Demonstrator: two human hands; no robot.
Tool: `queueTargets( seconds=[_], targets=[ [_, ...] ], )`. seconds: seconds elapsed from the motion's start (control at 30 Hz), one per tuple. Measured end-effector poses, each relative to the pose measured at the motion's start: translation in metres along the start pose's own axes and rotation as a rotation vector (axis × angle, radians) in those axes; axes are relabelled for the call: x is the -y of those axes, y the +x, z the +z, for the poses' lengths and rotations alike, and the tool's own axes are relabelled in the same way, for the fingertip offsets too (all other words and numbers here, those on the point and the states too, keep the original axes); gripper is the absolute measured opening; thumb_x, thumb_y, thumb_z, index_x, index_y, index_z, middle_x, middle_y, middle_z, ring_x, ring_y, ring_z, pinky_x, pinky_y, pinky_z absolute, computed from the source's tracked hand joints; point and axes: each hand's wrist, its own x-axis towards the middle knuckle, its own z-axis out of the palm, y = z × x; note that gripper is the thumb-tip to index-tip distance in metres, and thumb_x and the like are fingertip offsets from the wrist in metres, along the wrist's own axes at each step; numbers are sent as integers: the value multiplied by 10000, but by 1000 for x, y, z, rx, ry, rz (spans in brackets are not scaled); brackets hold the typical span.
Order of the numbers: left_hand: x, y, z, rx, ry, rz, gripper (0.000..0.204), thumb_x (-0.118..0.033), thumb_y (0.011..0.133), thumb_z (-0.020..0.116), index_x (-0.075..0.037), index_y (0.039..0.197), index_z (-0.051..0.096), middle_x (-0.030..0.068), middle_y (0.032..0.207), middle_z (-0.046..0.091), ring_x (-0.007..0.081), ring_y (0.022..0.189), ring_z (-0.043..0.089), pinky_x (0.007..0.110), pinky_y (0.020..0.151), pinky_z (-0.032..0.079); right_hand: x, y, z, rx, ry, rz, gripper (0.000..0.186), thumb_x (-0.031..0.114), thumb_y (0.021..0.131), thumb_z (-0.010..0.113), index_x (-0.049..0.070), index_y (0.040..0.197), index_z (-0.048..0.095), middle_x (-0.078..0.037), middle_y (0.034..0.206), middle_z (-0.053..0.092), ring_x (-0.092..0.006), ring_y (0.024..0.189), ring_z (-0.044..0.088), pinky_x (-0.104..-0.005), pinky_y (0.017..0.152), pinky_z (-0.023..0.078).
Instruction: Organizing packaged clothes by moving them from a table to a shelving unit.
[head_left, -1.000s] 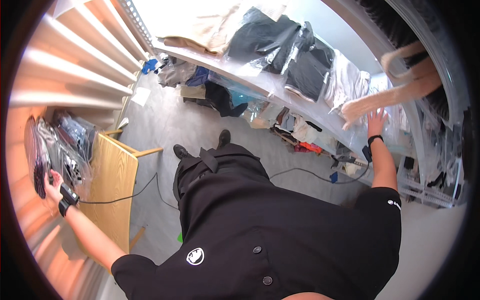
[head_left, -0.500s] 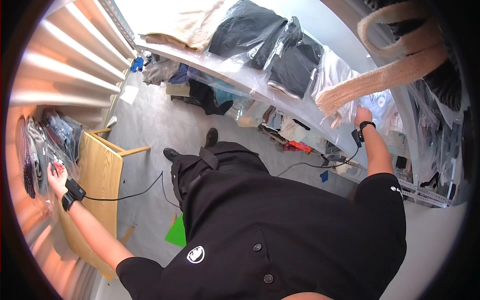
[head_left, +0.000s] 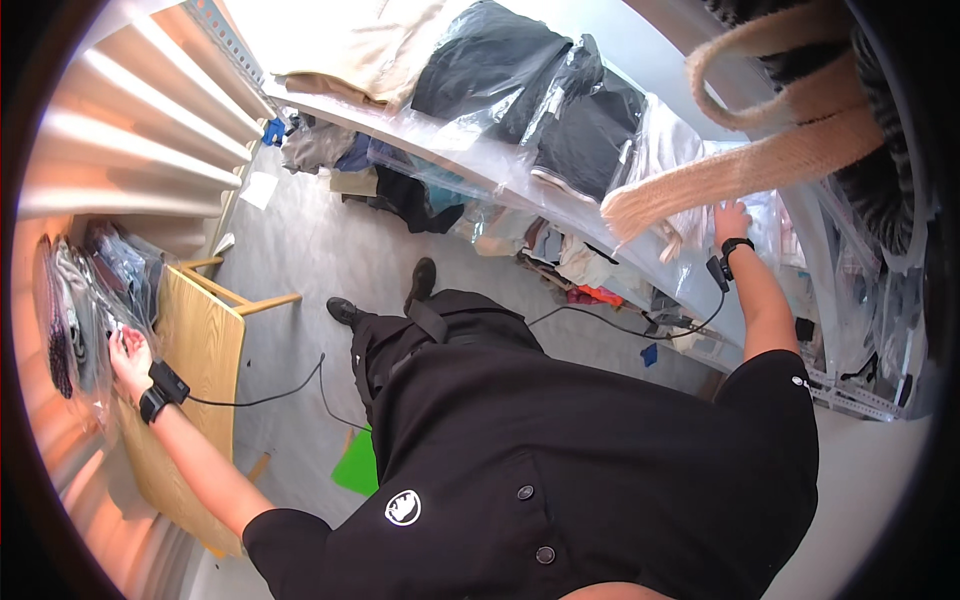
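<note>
My left hand [head_left: 130, 355] is at the left, against several plastic-bagged folded garments [head_left: 85, 285] by the pale wooden table [head_left: 195, 360]. Its fingers are curled; what they grip is unclear. My right hand [head_left: 732, 215] reaches to the right end of the white shelf, fingers apart on a light plastic-bagged item [head_left: 755, 225]. Beside and partly over it hangs a fuzzy peach strap [head_left: 740, 175]. Dark bagged garments [head_left: 580, 140] and a cream garment [head_left: 350, 50] lie along the shelf. Each wrist wears a black band and cabled device.
Piles of clothing [head_left: 400, 190] lie beneath the shelf. Pleated curtains [head_left: 130, 120] line the left side. A black cable [head_left: 260, 403] runs across my lower view. A green sheet [head_left: 355, 465] is on the floor by my legs. Black striped furry items [head_left: 880, 190] hang at upper right.
My left hand has moved rightward from the outer dark dotted garment. My right hand rose slightly, fingers curling then spreading again. The peach strap fills more of the upper right.
</note>
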Motion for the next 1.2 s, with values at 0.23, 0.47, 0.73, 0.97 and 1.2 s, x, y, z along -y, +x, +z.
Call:
queueTargets(
  seconds=[0.23,0.47,0.73,0.97,1.2],
  targets=[
    [64,-52,17,160,93,90,176,-79,758,603,-39,912,527,55,859,551,138,795,521,247,679,428,-6,11,-12,138,356,29,703,203,573,694,83,1197,392,-205,1228,348,-380,1088,399,-516,776,448],
    [178,-168,87,365,514,73,316,-14,747,558,-52,1054,495,61,1026,545,122,830,537,227,697,441,-47,49,-93,562,741,-36,493,209,582,592,-76,982,545,-250,956,575,-347,815,592,-342,706,465],
    [283,-289,222,1057,953,961,374,-108,754,573,-1,1103,494,168,1144,490,291,1105,440,388,928,350,-25,44,-143,207,720,57,507,261,666,520,-29,1082,503,-243,1114,503,-355,1047,483,-386,892,391],
    [358,-328,275,1336,1171,1254,528,-302,797,523,29,1192,405,220,1285,337,327,1220,296,409,1000,241,0,76,-75,76,917,-230,609,294,650,531,-13,1170,456,-215,1171,481,-316,1091,466,-349,927,360],
    [393,-316,300,1351,1369,1212,583,-337,786,526,25,1220,377,220,1322,278,326,1243,251,399,1017,219,-32,27,-89,220,979,32,574,250,663,562,-54,1138,457,-280,1100,498,-357,1057,477,-356,903,371]
  ],
)
